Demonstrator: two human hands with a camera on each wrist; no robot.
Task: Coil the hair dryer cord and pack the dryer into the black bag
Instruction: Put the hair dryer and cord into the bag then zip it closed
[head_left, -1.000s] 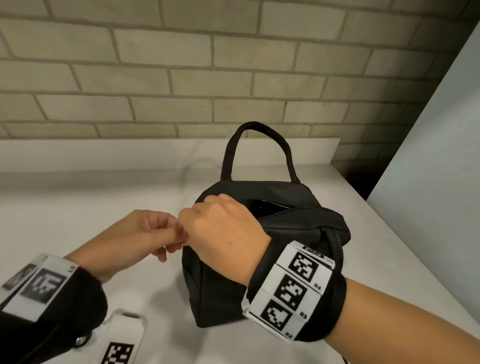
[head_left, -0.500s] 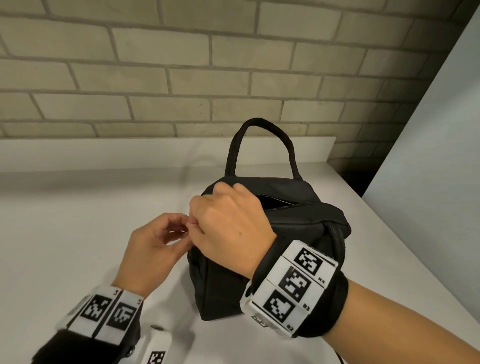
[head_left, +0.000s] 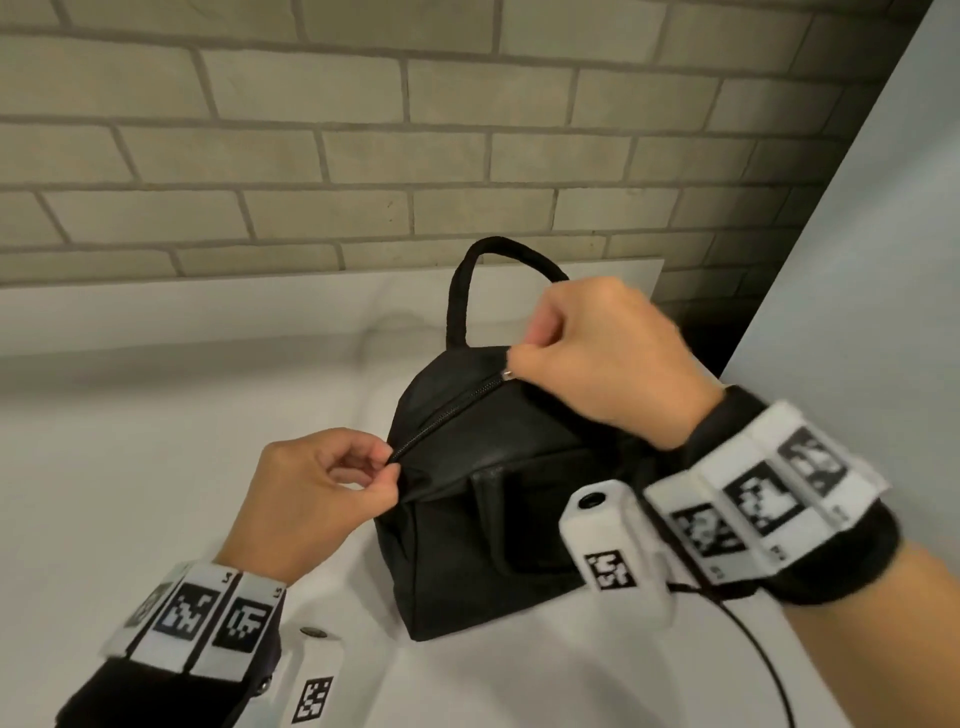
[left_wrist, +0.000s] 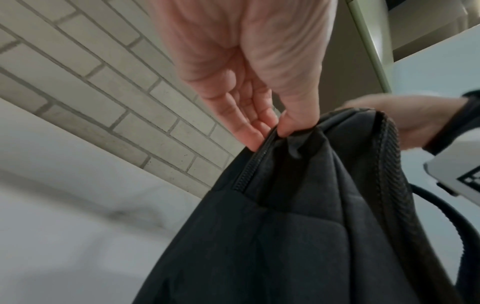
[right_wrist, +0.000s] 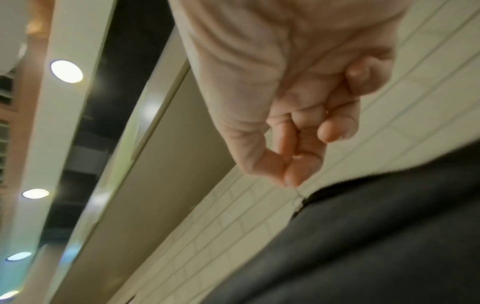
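The black bag (head_left: 483, 499) stands upright on the white counter (head_left: 156, 467), its carry handle (head_left: 467, 280) arched up at the back. Along its top the zipper (head_left: 447, 410) runs closed from the near-left corner up to the metal slider (head_left: 506, 375). My left hand (head_left: 387, 470) pinches the fabric at the zipper's near end (left_wrist: 279, 133). My right hand (head_left: 519, 358) pinches the zipper pull at the top of the bag (right_wrist: 291, 181). The hair dryer and its cord are not visible.
A brick wall (head_left: 363, 156) rises behind a low white ledge (head_left: 260, 312). A pale panel (head_left: 857, 260) borders the counter on the right, with a dark gap in the corner. A thin black cable (head_left: 769, 654) trails from my right wrist band.
My right hand has drawn the zipper slider from the bag's near-left corner up and back along the top, closing the opening. The left hand stays pinching the near corner.
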